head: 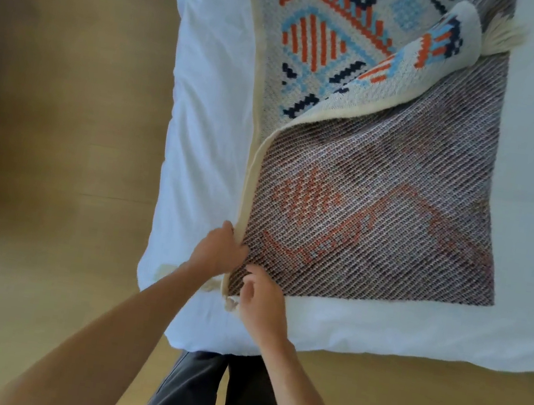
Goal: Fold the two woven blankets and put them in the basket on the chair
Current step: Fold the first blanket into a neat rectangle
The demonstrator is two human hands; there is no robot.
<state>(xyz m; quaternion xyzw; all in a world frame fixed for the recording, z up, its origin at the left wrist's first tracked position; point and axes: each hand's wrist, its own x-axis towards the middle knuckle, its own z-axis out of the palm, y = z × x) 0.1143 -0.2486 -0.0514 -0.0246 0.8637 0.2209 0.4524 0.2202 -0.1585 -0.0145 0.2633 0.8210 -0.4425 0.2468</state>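
Cream hem (248, 182) is pinched at the corner by my left hand (219, 247) and right hand (262, 295); beyond my grip the blanket (377, 219) sprawls on the bed (196, 157), soft, floppy, probably best held by its corners.

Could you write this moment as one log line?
stage: folding | left hand: grips blanket edge | right hand: pinches blanket corner | blanket: partly folded over, on white bed

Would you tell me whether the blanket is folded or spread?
Partly folded: the blanket has one corner turned over, both faces showing.
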